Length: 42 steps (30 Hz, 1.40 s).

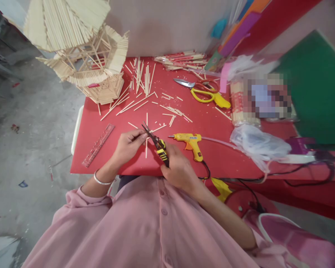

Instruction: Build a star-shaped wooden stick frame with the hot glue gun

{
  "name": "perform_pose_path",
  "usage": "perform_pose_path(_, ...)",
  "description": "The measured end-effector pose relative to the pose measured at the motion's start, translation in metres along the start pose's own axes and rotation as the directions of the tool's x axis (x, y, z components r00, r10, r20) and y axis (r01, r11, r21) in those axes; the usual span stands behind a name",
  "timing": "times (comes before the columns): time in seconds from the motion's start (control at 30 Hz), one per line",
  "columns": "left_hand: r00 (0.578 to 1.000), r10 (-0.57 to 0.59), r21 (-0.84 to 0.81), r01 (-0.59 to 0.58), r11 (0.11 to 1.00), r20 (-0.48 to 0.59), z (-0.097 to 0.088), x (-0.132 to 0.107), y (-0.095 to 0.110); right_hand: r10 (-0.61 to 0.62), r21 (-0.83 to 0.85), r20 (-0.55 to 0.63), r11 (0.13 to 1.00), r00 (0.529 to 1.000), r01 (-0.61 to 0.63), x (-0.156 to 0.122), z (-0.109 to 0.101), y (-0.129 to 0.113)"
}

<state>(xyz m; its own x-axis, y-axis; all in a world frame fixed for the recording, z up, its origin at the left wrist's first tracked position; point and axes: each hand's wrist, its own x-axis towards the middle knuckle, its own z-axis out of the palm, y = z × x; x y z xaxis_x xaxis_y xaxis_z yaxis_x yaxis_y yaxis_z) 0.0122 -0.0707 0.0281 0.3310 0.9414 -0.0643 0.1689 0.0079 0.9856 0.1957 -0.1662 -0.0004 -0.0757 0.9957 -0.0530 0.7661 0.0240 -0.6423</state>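
Note:
My right hand is wrapped round the black-and-yellow handles of long-nose pliers, their slim jaws pointing up and left. Fingers pinched together, my left hand is right beside the jaws; whatever is between its fingertips is too small to make out. Below both hands, several thin wooden sticks fan out from a common middle on the red table. A yellow hot glue gun lies just right of the pliers, its nozzle facing left. To the left of my left hand is a clear ruler.
A pagoda-like stick model stands at the back left. Loose sticks and cut pieces lie across the table's rear. Red-and-yellow-handled scissors, bundled sticks, a plastic bag and cables occupy the right side.

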Motion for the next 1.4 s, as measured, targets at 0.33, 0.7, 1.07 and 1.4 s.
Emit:
perform_pose_path(0.33,0.963,0.236,0.176,-0.211,0.962,-0.132,0.004,-0.01,-0.002,-0.123,0.164,-0.108,0.976,0.986,0.14,0.0,0.014,0.008)
perform_pose_path(0.7,0.916,-0.35,-0.38,0.4,0.834,0.198,-0.001,-0.01,-0.002,-0.093,0.141,-0.018,0.985,0.995,0.095,-0.003,0.009,0.009)
perform_pose_path(1.07,0.931,-0.345,-0.431,0.363,0.826,0.121,-0.004,-0.014,0.0,-0.04,0.11,0.049,0.993,0.998,0.035,-0.011,0.005,0.005)
perform_pose_path(1.4,0.979,-0.177,-0.108,0.166,0.98,-0.099,-0.008,-0.007,0.0,0.135,0.029,0.189,0.989,0.973,-0.143,-0.018,-0.017,-0.005)
